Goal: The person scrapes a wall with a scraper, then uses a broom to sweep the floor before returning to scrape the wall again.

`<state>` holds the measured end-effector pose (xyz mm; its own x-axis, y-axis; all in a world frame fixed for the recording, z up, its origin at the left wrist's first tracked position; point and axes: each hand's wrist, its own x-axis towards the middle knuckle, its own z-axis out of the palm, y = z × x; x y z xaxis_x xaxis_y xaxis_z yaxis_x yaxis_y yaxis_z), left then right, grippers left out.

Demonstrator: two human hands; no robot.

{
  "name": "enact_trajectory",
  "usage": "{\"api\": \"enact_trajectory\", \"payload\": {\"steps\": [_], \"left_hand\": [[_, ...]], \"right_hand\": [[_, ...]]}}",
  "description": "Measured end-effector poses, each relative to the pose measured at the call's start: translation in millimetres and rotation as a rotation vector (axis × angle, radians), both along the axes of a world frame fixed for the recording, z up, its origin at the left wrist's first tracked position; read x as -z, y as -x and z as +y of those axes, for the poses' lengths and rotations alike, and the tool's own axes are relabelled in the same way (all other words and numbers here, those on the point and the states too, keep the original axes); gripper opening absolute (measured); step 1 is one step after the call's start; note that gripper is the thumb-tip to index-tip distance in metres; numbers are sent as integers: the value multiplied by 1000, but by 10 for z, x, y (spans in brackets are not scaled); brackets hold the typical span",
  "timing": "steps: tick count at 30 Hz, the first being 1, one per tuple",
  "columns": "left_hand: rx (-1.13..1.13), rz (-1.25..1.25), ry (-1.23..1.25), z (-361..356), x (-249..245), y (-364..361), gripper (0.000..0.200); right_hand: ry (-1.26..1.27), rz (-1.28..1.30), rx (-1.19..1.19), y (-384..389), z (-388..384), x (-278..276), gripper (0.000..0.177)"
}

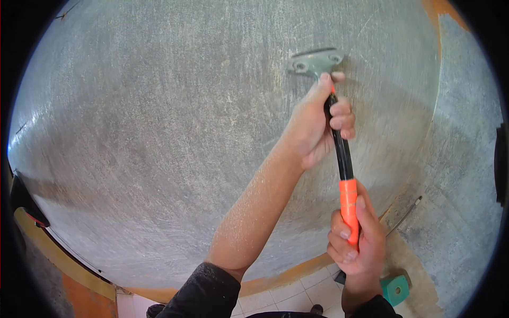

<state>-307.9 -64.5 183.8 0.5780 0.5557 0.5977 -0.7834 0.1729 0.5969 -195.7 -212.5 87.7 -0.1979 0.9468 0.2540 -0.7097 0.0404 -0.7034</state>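
Observation:
A long-handled scraper spans the space before me, its grey-green head (pixel 317 61) against the grey, scratched wall (pixel 185 116). Its black shaft (pixel 343 153) runs down to a bright orange grip (pixel 348 204). My left hand (pixel 321 119) is closed around the upper shaft, just below the head, with the thumb along it. Lower down, my right hand (pixel 363 241) wraps the orange grip. Pale dust covers my left forearm (pixel 254 212). The blade edge is blurred.
To the right, another grey wall (pixel 456 159) meets this one at a corner, with a cable (pixel 405 214) sticking out. Below are white floor tiles (pixel 289 297) and a green object (pixel 396 290). A dark object with a red part (pixel 38 223) is at far left.

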Motion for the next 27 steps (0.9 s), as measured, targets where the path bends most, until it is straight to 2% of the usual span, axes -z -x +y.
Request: {"api": "enact_trajectory", "payload": {"steps": [8,21,27], "left_hand": [[-36,28,36,-91,125,8,32],[-51,-28,-3,-25,-46,-43,33],[-32,-40,12,-49,59,-60,31]], "right_hand": [[7,34,-58,-47,-35,102,44],[-39,-55,-10,-88,14,-97,46],[48,11,-41,-129,-78,-5,45]]}}
